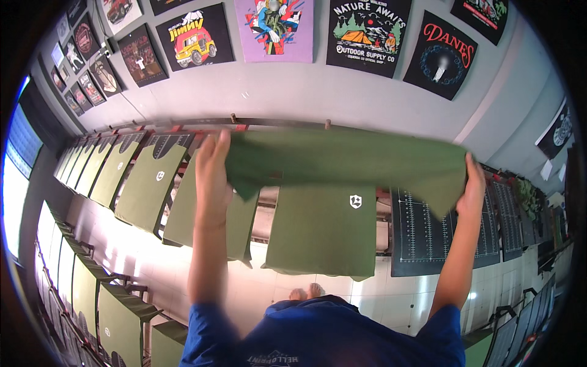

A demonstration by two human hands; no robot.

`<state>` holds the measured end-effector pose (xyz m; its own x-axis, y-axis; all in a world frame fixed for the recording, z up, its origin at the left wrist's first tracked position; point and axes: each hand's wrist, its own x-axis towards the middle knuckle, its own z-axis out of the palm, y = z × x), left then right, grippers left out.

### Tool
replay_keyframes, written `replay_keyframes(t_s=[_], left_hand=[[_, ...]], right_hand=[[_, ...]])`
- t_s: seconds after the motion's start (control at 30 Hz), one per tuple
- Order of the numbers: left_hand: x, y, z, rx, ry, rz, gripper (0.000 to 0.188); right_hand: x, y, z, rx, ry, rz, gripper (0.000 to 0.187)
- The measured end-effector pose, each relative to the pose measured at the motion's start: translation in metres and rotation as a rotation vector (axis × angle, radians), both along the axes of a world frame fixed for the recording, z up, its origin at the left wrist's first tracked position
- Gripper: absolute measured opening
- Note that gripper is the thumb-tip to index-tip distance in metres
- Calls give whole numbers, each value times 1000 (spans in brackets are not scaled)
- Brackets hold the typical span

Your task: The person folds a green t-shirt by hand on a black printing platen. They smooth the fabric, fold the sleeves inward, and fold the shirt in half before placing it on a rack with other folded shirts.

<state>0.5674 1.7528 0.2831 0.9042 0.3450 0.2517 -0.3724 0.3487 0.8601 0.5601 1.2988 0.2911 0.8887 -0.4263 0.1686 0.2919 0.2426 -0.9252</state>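
A piece of olive-green fabric hangs stretched in the air between my two hands, slightly blurred by motion. My left hand grips its left end, and the right end is pinched in my right hand. Loose corners droop near both hands. Under the fabric, a green fabric panel with a small white shield print lies on a board. To its right is a bare dark board with white ruled markings, partly hidden by the drooping corner and my right arm.
More green panels lie on boards in a row running left. Another rack of panels stands behind at lower left, and dark boards at lower right. Printed graphics cover the wall ahead. My bare feet stand on the tiled floor.
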Motion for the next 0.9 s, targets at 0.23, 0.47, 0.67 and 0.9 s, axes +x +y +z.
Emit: replay_keyframes(t_s=[0.23, 0.47, 0.67, 0.9], left_hand=[[-93, 36, -209, 217, 471, 15, 32], [-158, 49, -371, 319, 780, -25, 31], [-183, 46, -367, 328, 866, -42, 25], [-173, 61, -414, 696, 746, -132, 27]], right_hand=[[-110, 10, -176, -261, 627, -45, 47], [-169, 15, -336, 207, 638, 259, 36], [-197, 8, -342, 273, 694, 265, 33], [-207, -11, -368, 108, 940, 296, 40]])
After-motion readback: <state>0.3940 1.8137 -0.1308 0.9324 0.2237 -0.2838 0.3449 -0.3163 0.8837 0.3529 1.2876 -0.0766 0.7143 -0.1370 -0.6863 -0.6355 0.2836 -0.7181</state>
